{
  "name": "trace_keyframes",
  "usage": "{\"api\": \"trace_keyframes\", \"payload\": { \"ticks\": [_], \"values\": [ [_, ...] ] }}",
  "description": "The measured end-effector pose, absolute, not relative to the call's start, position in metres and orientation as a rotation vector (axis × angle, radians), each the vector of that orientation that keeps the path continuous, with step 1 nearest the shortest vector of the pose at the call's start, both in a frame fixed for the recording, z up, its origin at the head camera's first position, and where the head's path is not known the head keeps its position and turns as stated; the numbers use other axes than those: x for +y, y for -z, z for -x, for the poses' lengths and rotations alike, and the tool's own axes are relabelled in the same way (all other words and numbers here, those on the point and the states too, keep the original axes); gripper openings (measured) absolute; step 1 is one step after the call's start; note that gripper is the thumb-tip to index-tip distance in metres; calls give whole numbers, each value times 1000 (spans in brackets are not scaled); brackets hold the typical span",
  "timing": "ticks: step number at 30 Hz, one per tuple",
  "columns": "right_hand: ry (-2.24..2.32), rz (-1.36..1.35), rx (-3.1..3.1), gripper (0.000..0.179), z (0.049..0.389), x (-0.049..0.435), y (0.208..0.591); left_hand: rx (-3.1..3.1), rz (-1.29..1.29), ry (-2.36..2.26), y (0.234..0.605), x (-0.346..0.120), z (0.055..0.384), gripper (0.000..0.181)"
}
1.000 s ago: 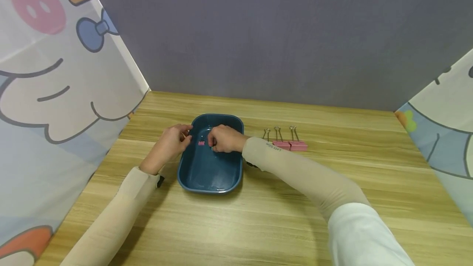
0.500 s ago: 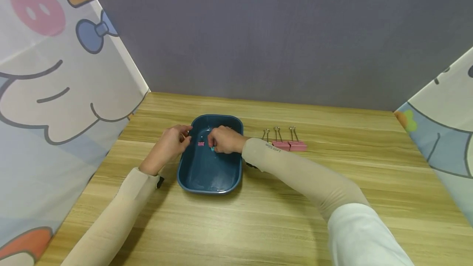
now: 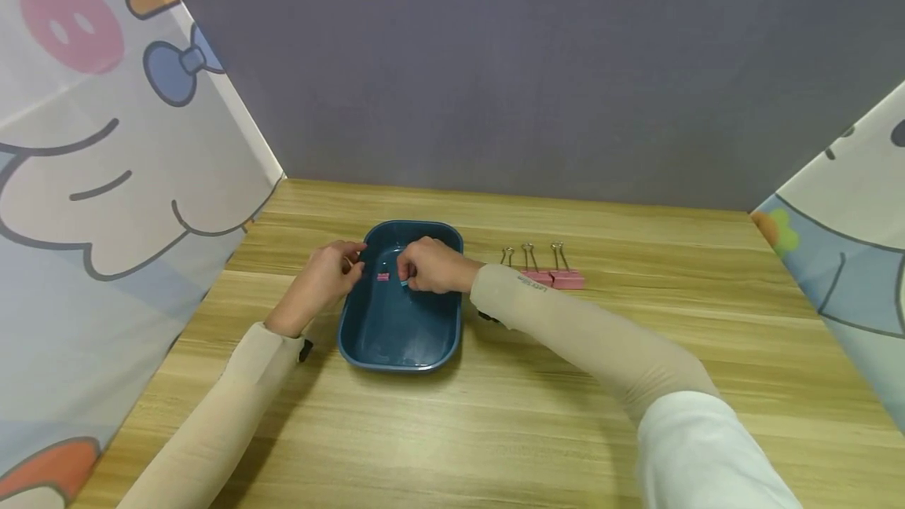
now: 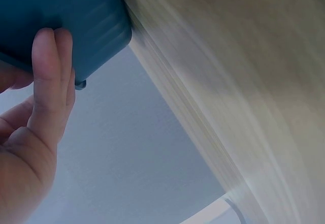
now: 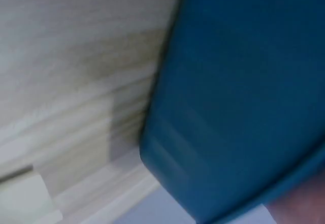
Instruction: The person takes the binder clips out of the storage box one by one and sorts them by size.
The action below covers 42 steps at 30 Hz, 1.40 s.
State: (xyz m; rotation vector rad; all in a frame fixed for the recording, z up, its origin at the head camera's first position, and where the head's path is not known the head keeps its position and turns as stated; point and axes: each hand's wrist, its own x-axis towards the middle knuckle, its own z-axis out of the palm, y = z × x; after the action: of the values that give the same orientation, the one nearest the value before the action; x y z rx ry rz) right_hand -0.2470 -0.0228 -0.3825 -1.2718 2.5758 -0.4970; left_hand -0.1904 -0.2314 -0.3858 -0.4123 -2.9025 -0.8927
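A dark blue rectangular tray [image 3: 400,342] lies on the wooden table. My left hand [image 3: 327,277] grips its left rim; in the left wrist view straight fingers [image 4: 48,76] lie along the tray's outer wall, with the thumb at the rim. My right hand [image 3: 433,264] reaches down into the tray and pinches a small turquoise binder clip [image 3: 404,283], mostly hidden by the fingers. A small pink binder clip [image 3: 382,276] rests on the tray floor, left of these fingers. In the right wrist view the tray's side wall [image 5: 228,92] covers most of the work.
Right of the tray, pink binder clips [image 3: 568,280] stand in a row with their wire handles up. My right sleeve [image 3: 558,305] partly hides the row. A grey wall [image 3: 523,77] rises behind the table [image 3: 438,446]; cartoon-printed cloth [image 3: 92,210] hangs at the left.
My right hand stays over the same spot in the tray; the turquoise clip shows a little more or less under its fingers. My left hand keeps its place at the rim.
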Motion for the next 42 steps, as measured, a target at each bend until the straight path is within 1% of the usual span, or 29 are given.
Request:
{"api": "trace_keyframes", "payload": {
  "ticks": [5,10,17,25,34,42],
  "values": [
    [522,1313,2598,6,242,-12,374,-2900,415,892,386,-232,189,32],
    [644,1386,2596,7,237,7,367,-2914,396,905,385,-231,189,33],
    [694,1380,2650,7,230,38,358,-2922,389,901,384,-230,190,33],
    [768,1423,2672,9,223,62,352,-2911,396,906,386,-230,190,33],
    [874,1483,2739,12,210,92,351,-2897,400,933,388,-231,188,33],
    [880,1446,2815,12,194,121,359,-2896,395,949,387,-231,187,33]
  ]
}}
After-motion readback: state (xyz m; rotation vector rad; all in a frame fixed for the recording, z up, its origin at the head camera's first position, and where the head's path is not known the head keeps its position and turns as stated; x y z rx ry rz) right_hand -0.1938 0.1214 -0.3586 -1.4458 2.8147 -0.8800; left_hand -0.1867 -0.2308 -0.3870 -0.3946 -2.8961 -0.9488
